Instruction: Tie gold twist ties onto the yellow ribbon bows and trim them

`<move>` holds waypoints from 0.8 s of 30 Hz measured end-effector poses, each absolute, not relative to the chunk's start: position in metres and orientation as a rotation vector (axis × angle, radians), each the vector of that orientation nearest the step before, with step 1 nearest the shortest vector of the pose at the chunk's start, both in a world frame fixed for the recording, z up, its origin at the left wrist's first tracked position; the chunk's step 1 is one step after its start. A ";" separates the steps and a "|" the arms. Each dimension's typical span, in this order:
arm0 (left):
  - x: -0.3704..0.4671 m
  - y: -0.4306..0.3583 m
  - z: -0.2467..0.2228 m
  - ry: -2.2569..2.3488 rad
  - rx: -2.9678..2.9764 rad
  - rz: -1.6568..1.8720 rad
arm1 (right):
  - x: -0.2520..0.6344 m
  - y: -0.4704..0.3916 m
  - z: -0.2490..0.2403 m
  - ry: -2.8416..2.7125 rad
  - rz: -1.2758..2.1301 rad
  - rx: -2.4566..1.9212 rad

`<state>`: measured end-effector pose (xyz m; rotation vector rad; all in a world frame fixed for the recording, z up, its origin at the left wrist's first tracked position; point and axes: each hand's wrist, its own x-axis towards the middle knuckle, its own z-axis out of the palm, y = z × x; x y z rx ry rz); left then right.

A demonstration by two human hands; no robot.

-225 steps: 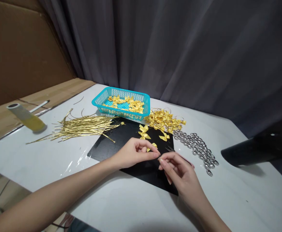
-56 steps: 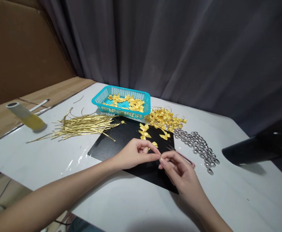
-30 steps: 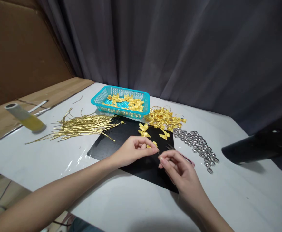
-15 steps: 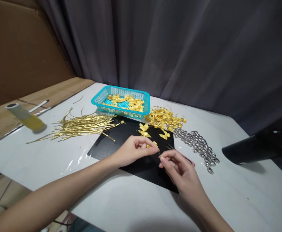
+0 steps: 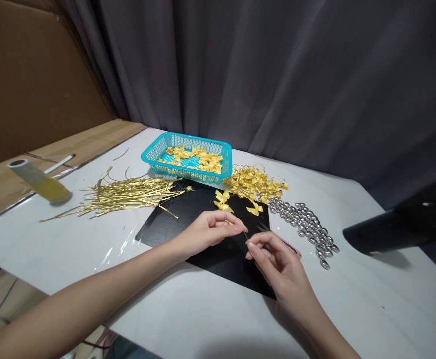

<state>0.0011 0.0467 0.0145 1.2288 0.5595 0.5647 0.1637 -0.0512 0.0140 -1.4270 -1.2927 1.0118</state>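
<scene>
My left hand (image 5: 211, 232) is closed in a pinch above the black board (image 5: 165, 219). Between its fingertips and those of my right hand (image 5: 279, 262) runs a thin wire-like strand (image 5: 246, 236), and both hands grip it. Yellow ribbon bows (image 5: 222, 198) lie on the board just beyond my fingers, one of them mostly hidden by my left hand. Beside my right hand, partly covered by it, are scissors (image 5: 264, 227) with a pink handle. A bundle of gold twist ties (image 5: 131, 195) is spread left of the board.
A blue plastic basket (image 5: 188, 174) of yellow bows stands at the back. To its right are a heap of bows with wire loops (image 5: 255, 182) and several silver beads (image 5: 311, 227). A tape-like roll (image 5: 40, 182) sits left; a black cylinder (image 5: 385, 229) juts in from the right.
My left hand has shifted very slightly, its fingers closing more and covering more of the bow behind it. My right hand stays put with the strand.
</scene>
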 end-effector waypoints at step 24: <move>0.001 0.046 0.013 0.565 1.282 0.516 | 0.162 -0.051 0.013 -1.254 1.035 -1.441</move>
